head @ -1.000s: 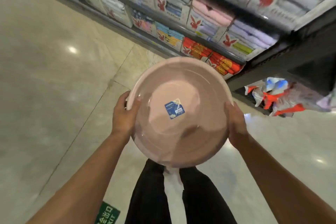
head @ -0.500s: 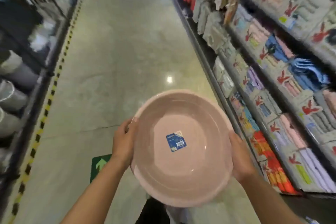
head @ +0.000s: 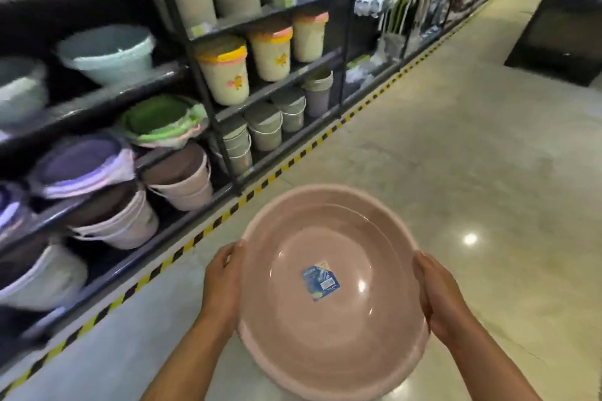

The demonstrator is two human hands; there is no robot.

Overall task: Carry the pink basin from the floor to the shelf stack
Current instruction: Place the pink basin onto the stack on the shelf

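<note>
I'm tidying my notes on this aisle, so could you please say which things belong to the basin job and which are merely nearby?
Belongs: pink basin, left hand, right hand, basin stacks on shelf.
Nearby only: lidded bins, grey buckets, striped floor tape.

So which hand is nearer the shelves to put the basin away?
The left hand. The shelves with stacked basins stand on the person's left, so it leads. Both hands grip the pink basin by its rim, so the right hand likely keeps supporting.
</note>
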